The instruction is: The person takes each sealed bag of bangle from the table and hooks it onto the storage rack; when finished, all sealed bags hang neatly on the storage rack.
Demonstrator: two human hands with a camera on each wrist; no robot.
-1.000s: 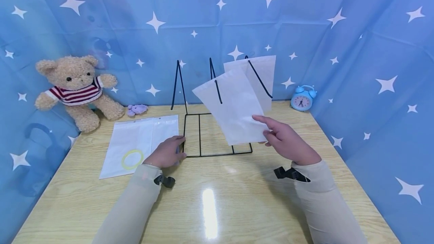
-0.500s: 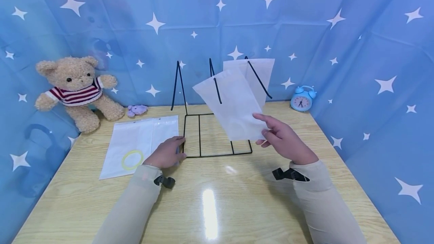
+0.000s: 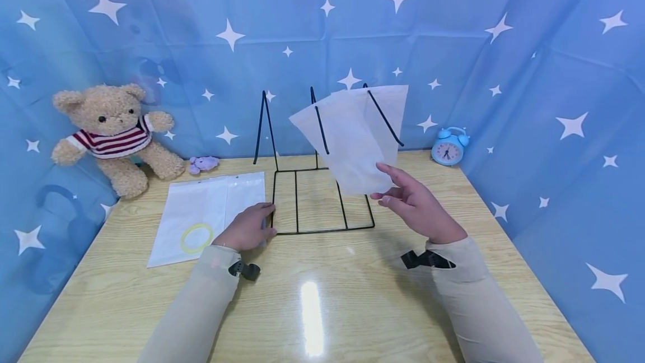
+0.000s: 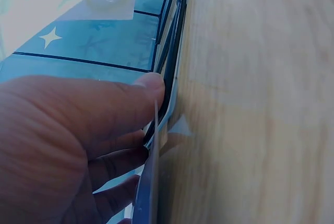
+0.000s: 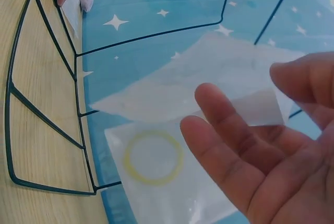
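Note:
My left hand [image 3: 247,226] pinches the left side of a black wire rack [image 3: 297,200], thumb on top and fingers curled below, as the left wrist view shows. A white plastic bag [image 3: 342,139] hangs tilted from the rack's middle prong, its lower end swung right. My right hand [image 3: 415,206] is beside that bag's lower corner. Its fingers are spread, and in the right wrist view they stand apart from the bag. Another white bag [image 3: 395,105] hangs on the right prong, partly covered in the head view; a yellow ring [image 5: 128,158] shows on it in the right wrist view.
Flat white bags [image 3: 186,206] with a yellow ring [image 3: 183,238] lie on the wooden table [image 3: 383,307] at left. A teddy bear [image 3: 116,122] and a small purple toy [image 3: 204,164] sit behind them. A blue alarm clock [image 3: 449,150] stands at back right.
The right hand's fingers have opened from the tilted bag's corner and the hand has shifted slightly left. The bag's lower end has risen and swung back. The left hand stays on the rack.

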